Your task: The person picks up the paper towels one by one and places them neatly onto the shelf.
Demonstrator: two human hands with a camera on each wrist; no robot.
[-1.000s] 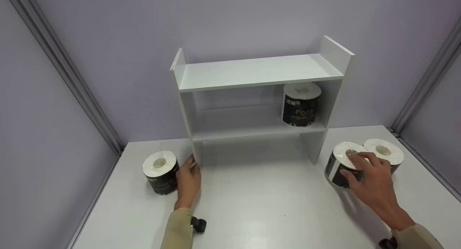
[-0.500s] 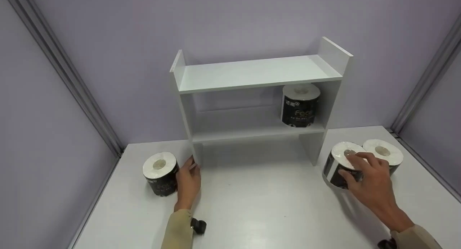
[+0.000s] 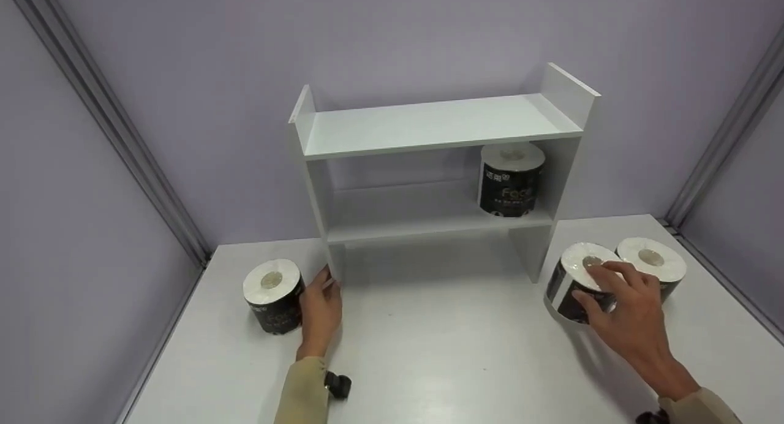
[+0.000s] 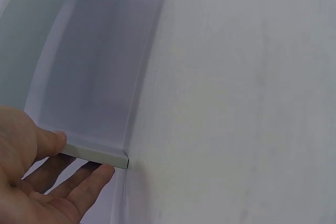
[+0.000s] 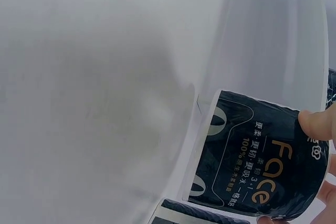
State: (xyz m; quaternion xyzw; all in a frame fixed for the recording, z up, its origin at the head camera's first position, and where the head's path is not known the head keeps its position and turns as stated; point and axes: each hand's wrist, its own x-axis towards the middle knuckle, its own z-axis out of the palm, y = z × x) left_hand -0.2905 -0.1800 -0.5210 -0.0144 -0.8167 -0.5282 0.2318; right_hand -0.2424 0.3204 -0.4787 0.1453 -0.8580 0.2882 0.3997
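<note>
Two tan sleeves (image 3: 301,390) are reaching in from the near side, with a small black gadget (image 3: 339,385) sitting at the left wrist. Over on the right, the right hand (image 3: 634,317) is clamping a paper roll (image 3: 577,283), its thumb pressing the dark wrapper and its other fingers curling over the white top and round the far side. That roll is standing slightly tilted at the right of the white table (image 3: 429,332); whether its base is touching the tabletop I cannot tell. On the left, the left hand (image 3: 321,314) is pinching the front edge of the shelf's side panel, thumb on one face and fingers on the other. Just left of that hand a second roll (image 3: 274,298) is standing upright; I cannot tell whether they are touching. Just beyond the gripped roll, to its right, a third roll (image 3: 658,266) is resting on the table. Farther back, the white shelf (image 3: 429,127) is standing in the middle, and a fourth roll (image 3: 509,182) is sitting upright at the right end of its middle board. Behind everything, a pale purple wall (image 3: 429,38) is rising
</note>
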